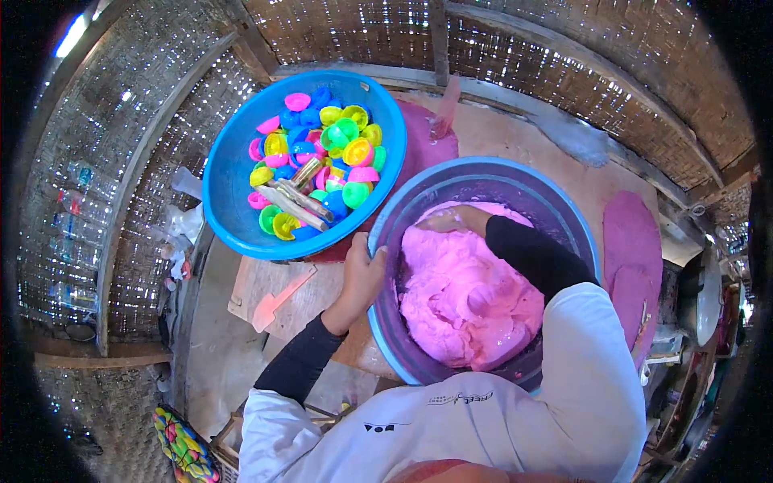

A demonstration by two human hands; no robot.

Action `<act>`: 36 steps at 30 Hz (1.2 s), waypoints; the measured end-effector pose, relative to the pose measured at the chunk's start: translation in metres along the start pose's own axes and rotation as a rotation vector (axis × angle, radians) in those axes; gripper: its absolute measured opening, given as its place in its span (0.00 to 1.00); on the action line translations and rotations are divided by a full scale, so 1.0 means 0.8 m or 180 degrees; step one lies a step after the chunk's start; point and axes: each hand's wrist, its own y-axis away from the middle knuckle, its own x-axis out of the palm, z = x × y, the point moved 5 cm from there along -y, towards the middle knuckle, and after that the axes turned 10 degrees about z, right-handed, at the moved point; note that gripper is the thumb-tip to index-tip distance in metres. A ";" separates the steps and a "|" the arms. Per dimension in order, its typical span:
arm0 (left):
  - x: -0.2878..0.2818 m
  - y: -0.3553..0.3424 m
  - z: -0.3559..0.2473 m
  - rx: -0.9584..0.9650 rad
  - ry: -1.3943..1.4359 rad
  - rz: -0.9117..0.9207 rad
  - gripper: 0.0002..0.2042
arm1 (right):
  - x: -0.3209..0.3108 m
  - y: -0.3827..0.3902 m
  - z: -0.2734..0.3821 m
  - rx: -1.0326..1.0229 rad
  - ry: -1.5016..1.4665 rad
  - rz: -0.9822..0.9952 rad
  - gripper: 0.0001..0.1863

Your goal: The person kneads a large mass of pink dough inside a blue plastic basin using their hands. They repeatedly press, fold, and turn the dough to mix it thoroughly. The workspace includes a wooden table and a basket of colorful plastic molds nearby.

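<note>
A large purple-grey basin (487, 167) with a light blue rim stands close in front of me. In it lies a big mass of soft, glossy pink dough (475, 298), piled in folds. My left hand (364, 272) is closed over the basin's left rim, thumb on top. My right hand (460, 219) reaches in at the dough's far side, fingers curled into it and partly hidden. A black sleeve covers that forearm. Some pink is smeared on the basin's inner wall.
At the far left, a blue basin (216, 173) holds many small colourful plastic cups (358, 151) and some stick-like pieces (294, 201). A pink spatula (282, 302) lies on the wooden board (310, 310). Pink sheets (632, 258) lie right, and woven walls (346, 32) surround the table.
</note>
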 end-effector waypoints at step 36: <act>0.004 0.004 -0.016 0.0223 -0.0124 0.0018 0.09 | 0.156 0.012 -0.058 0.0230 0.2085 -0.1524 0.05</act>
